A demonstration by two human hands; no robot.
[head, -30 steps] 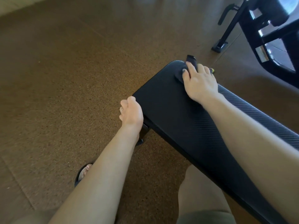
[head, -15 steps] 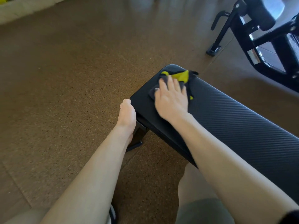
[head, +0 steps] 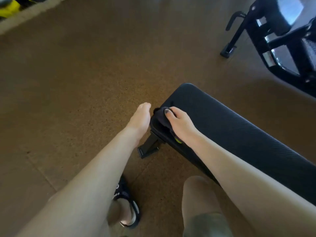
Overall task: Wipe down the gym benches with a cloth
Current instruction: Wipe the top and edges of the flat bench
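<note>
A black padded gym bench (head: 239,134) runs from the middle of the view to the lower right. My right hand (head: 181,127) is at the bench's near left corner and holds a dark cloth (head: 162,119) with a yellow-green patch against the pad's edge. Its fingers curl down over the edge, so most of them are hidden. My left hand (head: 140,118) hovers just left of the bench end, seen edge-on with straight fingers, holding nothing.
The bench's black foot (head: 147,148) stands on brown speckled rubber flooring (head: 77,82). A black exercise machine frame (head: 282,40) fills the upper right. My sandalled foot (head: 126,204) and knee (head: 201,202) are below. Yellow objects (head: 8,7) lie at the top left.
My right hand slid the cloth from the far end of the pad across to its near left corner and curled over the edge. My left hand stayed beside the bench.
</note>
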